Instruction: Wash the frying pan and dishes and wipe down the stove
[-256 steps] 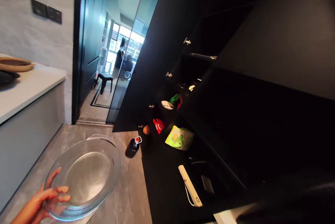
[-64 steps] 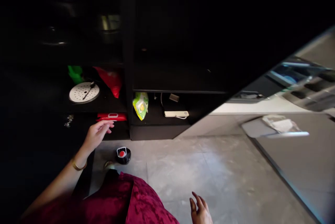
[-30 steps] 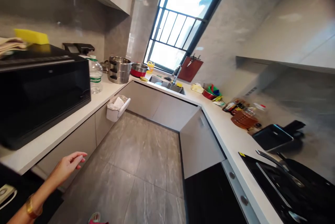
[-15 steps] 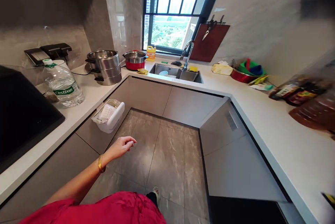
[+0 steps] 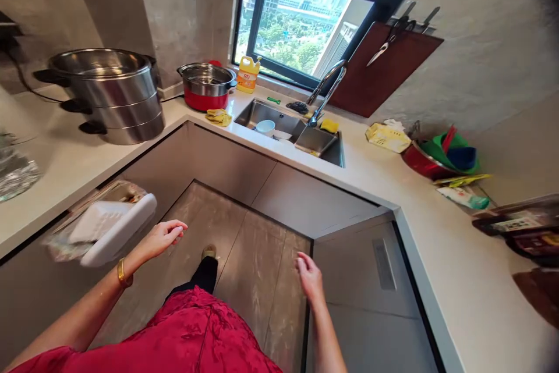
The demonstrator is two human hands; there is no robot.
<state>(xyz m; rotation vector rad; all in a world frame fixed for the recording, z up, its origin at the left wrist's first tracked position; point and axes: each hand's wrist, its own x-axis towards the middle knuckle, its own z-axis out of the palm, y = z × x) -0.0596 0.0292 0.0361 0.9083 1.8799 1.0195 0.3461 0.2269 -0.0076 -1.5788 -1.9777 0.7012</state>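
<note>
My left hand, with a gold bracelet at the wrist, hangs in the air over the floor. It holds nothing, its fingers loosely bent, just right of a white waste bin fixed to the left cabinet front. My right hand is likewise empty, fingers relaxed and slightly curled, beside the right-hand cabinet. Ahead, the double-basin sink has a pale blue bowl and other white dishes in its left basin. A chrome faucet rises behind it. Neither hand touches the counter.
On the left counter stand a stacked steel steamer and a red pot. A yellow detergent bottle and yellow cloth are near the sink. To the right lie a red basin and dark bottles. Counters enclose the tiled floor.
I have moved forward, so the sink, pots and bin appear closer. My right hand has come into view. The left hand stays empty; a foot now shows ahead on the floor.
</note>
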